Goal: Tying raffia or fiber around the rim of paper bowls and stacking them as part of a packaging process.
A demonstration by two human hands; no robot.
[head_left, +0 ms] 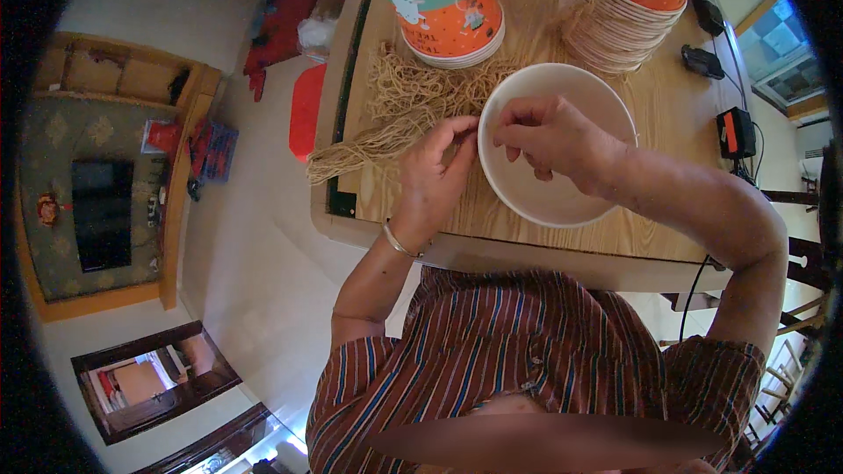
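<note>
Wooden table [667, 114]: white bowl [562, 197] between both hands [436, 171] [549, 133], rim pinched.

Wooden table [527, 215] — white bowl [562, 197], twine [413, 101], cup stacks [443, 4].

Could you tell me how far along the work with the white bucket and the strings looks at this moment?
Done: two stacks of buckets stand at the table's far edge, an orange printed stack and a taller one. In hand: the left hand and right hand pinch at the rim of a white paper bucket, apparently fitting a string. Left: a sizeable pile of tan strings lies on the wooden table.
</note>
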